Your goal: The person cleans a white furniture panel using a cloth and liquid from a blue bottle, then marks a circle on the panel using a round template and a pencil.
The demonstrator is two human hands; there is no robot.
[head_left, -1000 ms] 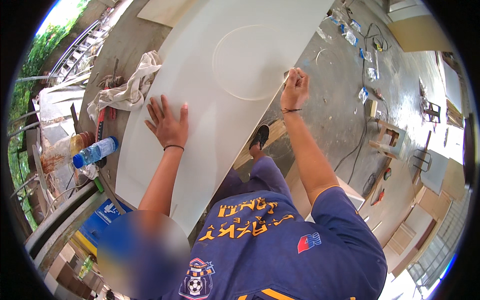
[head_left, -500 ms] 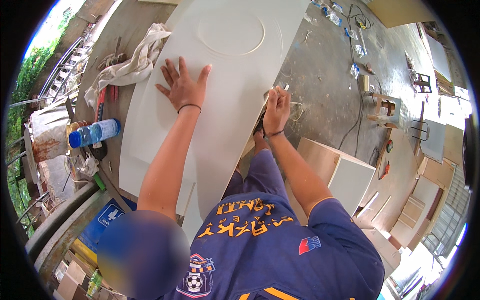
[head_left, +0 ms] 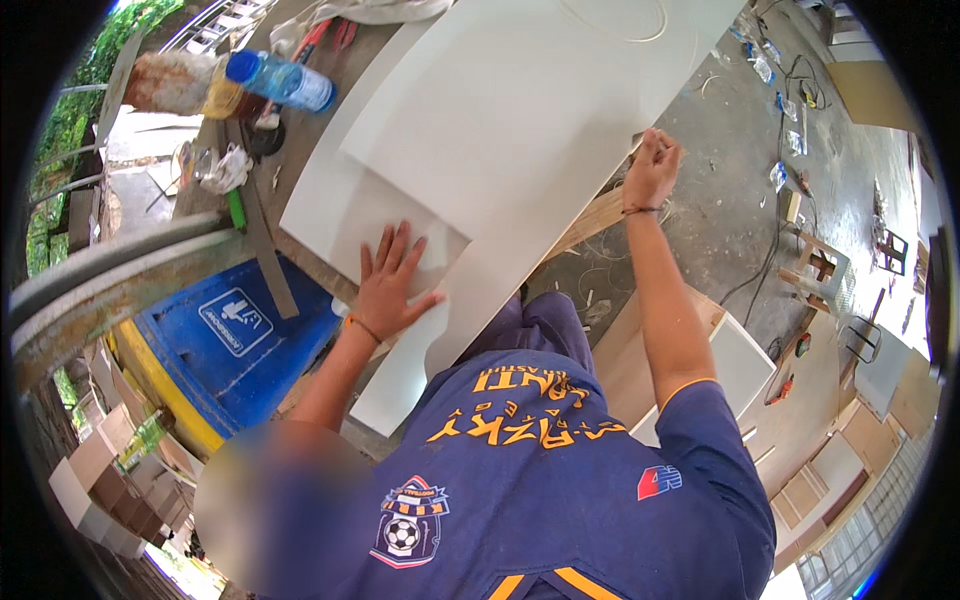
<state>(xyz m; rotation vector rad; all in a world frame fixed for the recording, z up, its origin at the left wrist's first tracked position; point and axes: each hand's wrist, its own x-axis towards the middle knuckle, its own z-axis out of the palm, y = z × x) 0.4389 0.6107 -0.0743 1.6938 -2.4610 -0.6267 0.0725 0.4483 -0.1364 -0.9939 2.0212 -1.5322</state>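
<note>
My left hand lies open, fingers spread, on a smooth white panel near its close end. A second large white panel overlaps it, and its long right edge runs away from my body. At that edge, my right hand is closed with the fingertips pinched together. Something small and dark shows by the fingertips, but its kind cannot be made out. A thin pale strip curls in a loop on the far part of the panel.
Left of the panels are a blue-capped water bottle, a pale cloth and a blue bin lid beside a metal rail. A wooden piece juts from under the panel. Right are a box-like cabinet, cables and a stool.
My left hand has moved from the far part of the panel to near my body. My right hand stays closed at the right edge. The view has swung toward the left.
</note>
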